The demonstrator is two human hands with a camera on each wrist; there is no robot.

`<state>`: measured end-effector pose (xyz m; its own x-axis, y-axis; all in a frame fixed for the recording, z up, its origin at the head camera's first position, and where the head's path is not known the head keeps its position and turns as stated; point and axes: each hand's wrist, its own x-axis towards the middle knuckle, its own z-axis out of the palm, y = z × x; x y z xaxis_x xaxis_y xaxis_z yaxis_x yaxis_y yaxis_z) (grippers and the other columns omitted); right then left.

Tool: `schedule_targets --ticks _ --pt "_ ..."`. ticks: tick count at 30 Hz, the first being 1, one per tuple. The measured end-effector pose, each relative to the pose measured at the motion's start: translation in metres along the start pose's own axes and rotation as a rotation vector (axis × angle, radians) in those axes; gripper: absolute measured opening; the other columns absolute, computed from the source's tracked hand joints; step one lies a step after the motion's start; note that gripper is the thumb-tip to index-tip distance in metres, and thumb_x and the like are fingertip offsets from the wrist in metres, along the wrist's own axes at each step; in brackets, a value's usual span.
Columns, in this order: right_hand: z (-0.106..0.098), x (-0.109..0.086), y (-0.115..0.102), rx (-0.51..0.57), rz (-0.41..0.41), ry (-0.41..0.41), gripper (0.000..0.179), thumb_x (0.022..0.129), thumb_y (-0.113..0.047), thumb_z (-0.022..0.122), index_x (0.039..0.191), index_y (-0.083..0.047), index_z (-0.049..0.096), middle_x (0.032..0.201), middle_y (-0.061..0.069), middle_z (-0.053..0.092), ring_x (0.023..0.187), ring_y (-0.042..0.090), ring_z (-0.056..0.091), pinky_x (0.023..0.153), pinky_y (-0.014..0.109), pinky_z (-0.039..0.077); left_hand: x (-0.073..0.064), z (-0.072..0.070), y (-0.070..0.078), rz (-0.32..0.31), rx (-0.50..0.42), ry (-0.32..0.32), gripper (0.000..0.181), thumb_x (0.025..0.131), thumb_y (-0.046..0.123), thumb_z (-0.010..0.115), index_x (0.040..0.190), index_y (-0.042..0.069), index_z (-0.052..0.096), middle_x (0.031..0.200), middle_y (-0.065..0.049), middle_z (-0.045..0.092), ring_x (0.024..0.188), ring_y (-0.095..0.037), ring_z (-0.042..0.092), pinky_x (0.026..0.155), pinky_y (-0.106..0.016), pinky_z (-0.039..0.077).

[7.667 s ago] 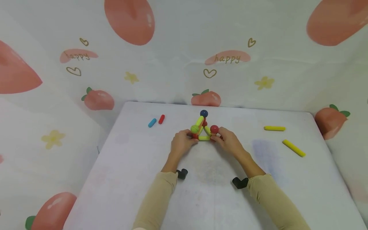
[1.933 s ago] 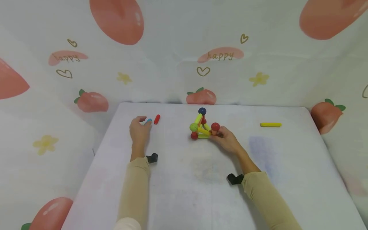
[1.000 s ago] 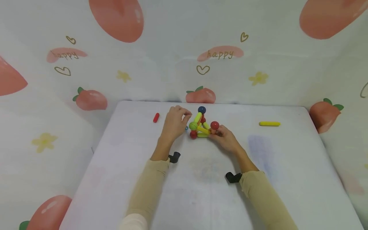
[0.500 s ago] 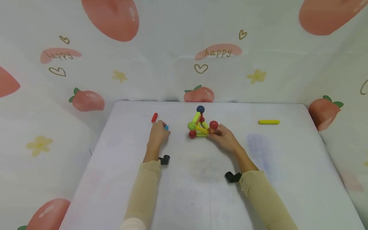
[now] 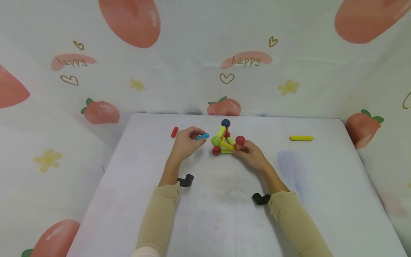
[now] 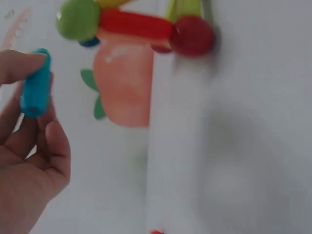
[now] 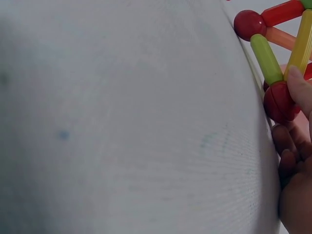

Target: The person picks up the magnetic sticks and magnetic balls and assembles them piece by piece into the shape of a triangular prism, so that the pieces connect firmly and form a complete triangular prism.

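Observation:
A blue magnetic stick is pinched between the thumb and fingers of my left hand, just left of a magnetic stick-and-ball frame. The frame stands on the table, with red, orange, yellow and lime sticks between balls. Its raised balls are a green ball, a dark blue ball and a red ball. My right hand grips the near right corner. In the right wrist view, the thumb lies on a slanting yellow stick above a bottom red ball. The blue stick touches no part of the frame.
On the white table, a short red stick lies behind the left hand. A longer yellow stick lies at the far right. A patterned cloth hangs behind the table.
A yellow stick from the right joined the frame. My left hand picked up the blue stick, carried it to the frame, drew back left, then came near again. My right hand stayed at the frame.

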<state>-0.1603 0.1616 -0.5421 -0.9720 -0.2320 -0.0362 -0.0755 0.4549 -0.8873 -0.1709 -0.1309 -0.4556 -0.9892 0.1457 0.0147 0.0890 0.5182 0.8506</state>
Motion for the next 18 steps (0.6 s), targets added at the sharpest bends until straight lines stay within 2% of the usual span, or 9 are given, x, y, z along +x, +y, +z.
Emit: schedule_targets --ticks 4,6,8,10,14,16,18 --pt "0.000 -0.001 0.001 -0.001 0.003 -0.003 0.014 0.094 -0.023 0.075 0.102 -0.013 0.069 0.114 0.009 0.062 0.109 0.023 0.058 0.100 0.040 0.046 -0.002 0.010 0.021 0.129 -0.097 0.000 0.023 0.091 0.027 0.076 0.113 0.020 0.075 0.110 0.002 0.073 0.104 -0.020 0.062 0.096 -0.046 0.054" --pt "0.000 -0.002 0.000 -0.008 0.002 -0.002 0.017 0.094 -0.024 0.075 0.105 -0.013 0.070 0.114 0.009 0.062 0.109 0.024 0.058 0.100 0.039 0.046 -0.001 0.016 0.029 0.193 -0.108 -0.004 0.023 0.091 0.024 0.076 0.113 0.019 0.076 0.111 0.001 0.074 0.105 -0.020 0.060 0.098 -0.053 0.052" --pt "-0.001 -0.002 0.000 -0.016 -0.003 0.004 0.019 0.094 -0.024 0.075 0.108 -0.013 0.071 0.115 0.009 0.063 0.109 0.024 0.059 0.100 0.040 0.046 0.002 0.022 0.036 0.237 -0.091 -0.015 0.022 0.090 0.022 0.078 0.112 0.019 0.078 0.112 0.001 0.074 0.106 -0.020 0.057 0.097 -0.053 0.050" --pt "-0.001 -0.003 0.000 -0.022 -0.006 0.009 0.020 0.094 -0.025 0.075 0.110 -0.014 0.071 0.115 0.009 0.063 0.110 0.024 0.060 0.101 0.040 0.047 0.004 0.029 0.041 0.246 -0.050 -0.026 0.022 0.089 0.024 0.079 0.111 0.020 0.079 0.112 0.002 0.073 0.107 -0.020 0.054 0.093 -0.048 0.051" --pt "-0.002 -0.003 0.001 -0.037 -0.021 0.010 0.021 0.094 -0.027 0.075 0.110 -0.015 0.071 0.114 0.008 0.063 0.109 0.024 0.061 0.100 0.041 0.048 0.007 0.043 0.048 0.167 0.005 -0.039 0.021 0.086 0.029 0.083 0.107 0.024 0.080 0.113 -0.004 0.062 0.110 -0.025 0.050 0.083 -0.034 0.048" --pt "-0.002 -0.002 0.001 -0.043 -0.029 0.010 0.020 0.094 -0.027 0.074 0.109 -0.015 0.071 0.113 0.008 0.063 0.108 0.024 0.061 0.099 0.041 0.048 0.008 0.049 0.049 0.131 0.015 -0.042 0.020 0.085 0.029 0.084 0.104 0.026 0.081 0.110 -0.007 0.054 0.110 -0.028 0.046 0.079 -0.032 0.045" --pt "-0.001 -0.002 0.001 -0.038 -0.037 0.013 0.018 0.094 -0.026 0.075 0.106 -0.014 0.070 0.111 0.009 0.062 0.107 0.025 0.060 0.098 0.041 0.048 0.009 0.055 0.050 0.124 0.021 -0.042 0.018 0.083 0.026 0.086 0.101 0.026 0.081 0.107 -0.008 0.052 0.108 -0.030 0.043 0.076 -0.033 0.042"
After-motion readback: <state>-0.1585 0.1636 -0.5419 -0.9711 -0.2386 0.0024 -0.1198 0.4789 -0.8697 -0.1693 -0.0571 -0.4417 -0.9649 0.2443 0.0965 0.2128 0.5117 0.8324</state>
